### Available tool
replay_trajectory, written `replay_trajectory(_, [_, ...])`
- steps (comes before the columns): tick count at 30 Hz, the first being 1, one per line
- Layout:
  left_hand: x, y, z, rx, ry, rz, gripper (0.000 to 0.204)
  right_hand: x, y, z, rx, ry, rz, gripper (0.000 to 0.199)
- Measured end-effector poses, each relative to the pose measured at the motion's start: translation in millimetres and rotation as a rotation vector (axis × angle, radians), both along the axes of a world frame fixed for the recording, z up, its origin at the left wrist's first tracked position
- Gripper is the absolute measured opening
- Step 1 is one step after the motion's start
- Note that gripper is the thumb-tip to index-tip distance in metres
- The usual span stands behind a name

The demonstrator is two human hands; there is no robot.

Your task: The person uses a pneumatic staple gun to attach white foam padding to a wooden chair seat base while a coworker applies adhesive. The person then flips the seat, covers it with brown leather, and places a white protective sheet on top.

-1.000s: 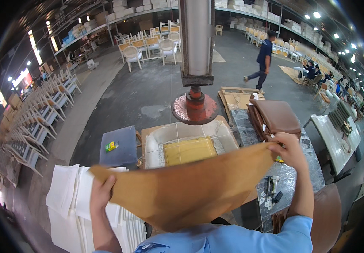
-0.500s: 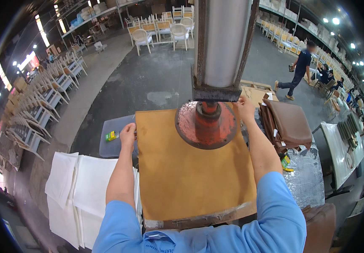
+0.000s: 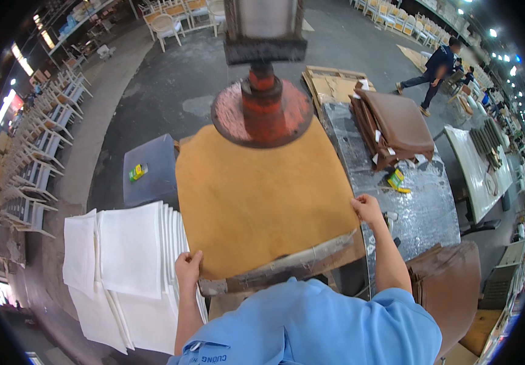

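Note:
A tan sheet (image 3: 262,201), leather-like, lies flat over a worn work block (image 3: 299,258). At its near left corner my left hand (image 3: 188,267) is closed, with the thumb on top of the edge. My right hand (image 3: 367,210) pinches the right edge, farther from my body. Above the far part of the sheet hangs a round red press plate (image 3: 261,115) with chipped paint, on the end of a thick metal cylinder (image 3: 265,24). The plate hides part of the sheet's far edge.
White folded cloths (image 3: 131,249) are stacked at left, near a plastic-topped bin (image 3: 150,170). At right, brown covers (image 3: 399,125) and a yellow-green box (image 3: 397,179) lie on a plastic-wrapped table (image 3: 423,207). More brown material (image 3: 448,292) sits near right. A person (image 3: 436,70) walks beyond.
Both hands have come back from the sheet's far sides toward my body, to its near left corner and right edge. My view has shifted, and the walking person has moved on.

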State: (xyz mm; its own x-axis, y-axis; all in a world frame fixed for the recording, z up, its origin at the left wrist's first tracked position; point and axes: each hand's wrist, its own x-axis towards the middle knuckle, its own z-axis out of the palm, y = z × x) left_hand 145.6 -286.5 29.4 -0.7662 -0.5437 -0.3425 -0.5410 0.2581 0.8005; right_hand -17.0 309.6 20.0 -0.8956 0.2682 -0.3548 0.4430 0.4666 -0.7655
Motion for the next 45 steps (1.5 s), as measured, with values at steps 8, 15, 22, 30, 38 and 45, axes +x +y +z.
replay_trajectory(8, [-15,-7,19,0.367,0.112,0.008,0.025,21,-3,29,0.065,-0.130,-0.100,0.050])
replay_trajectory(15, [4,4,10,0.558,-0.009,-0.060,0.036,56,-5,-2,0.107,0.121,-0.073,0.059])
replay_trajectory(22, [-10,-3,14,0.689,0.139,0.029,0.036,43,-1,24,-0.262,0.018,-0.170,0.026])
replay_trajectory(30, [17,-23,21,0.572,0.021,-0.039,0.035,76,9,44,-0.353,-0.051,-0.259,0.020])
replay_trajectory(38, [43,-9,-12,0.557,-0.009,-0.004,0.033,104,6,9,-0.327,-0.064,-0.295,0.016])
replay_trajectory(45, [51,-7,-14,0.603,0.003,0.018,0.032,115,9,-6,-0.329,-0.075,-0.235,0.014])
